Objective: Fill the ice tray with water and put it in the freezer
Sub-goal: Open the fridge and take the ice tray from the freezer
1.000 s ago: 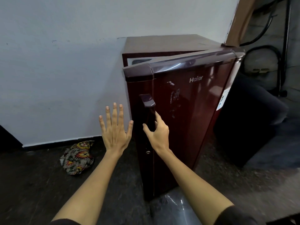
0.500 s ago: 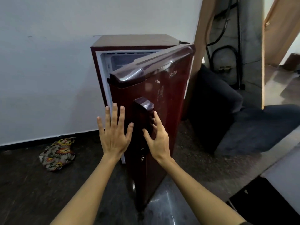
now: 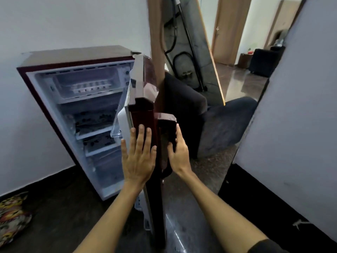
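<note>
Right hand (image 3: 179, 152) curled round the door handle (image 3: 166, 137), fingertips hidden behind; left hand (image 3: 139, 157) flat, fingers straight, against the door edge (image 3: 139, 117); ice tray (image 3: 89, 86) blurred inside the top freezer compartment (image 3: 87, 83).

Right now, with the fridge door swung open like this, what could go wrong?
1. The door is close to the dark sofa behind it; pulling further may knock into it.
2. The right hand grips the handle while the left hand lies flat by the door edge, so its fingers might get pinched.
3. The ice tray sits in the freezer compartment; drawn out carelessly, it may tip.
</note>
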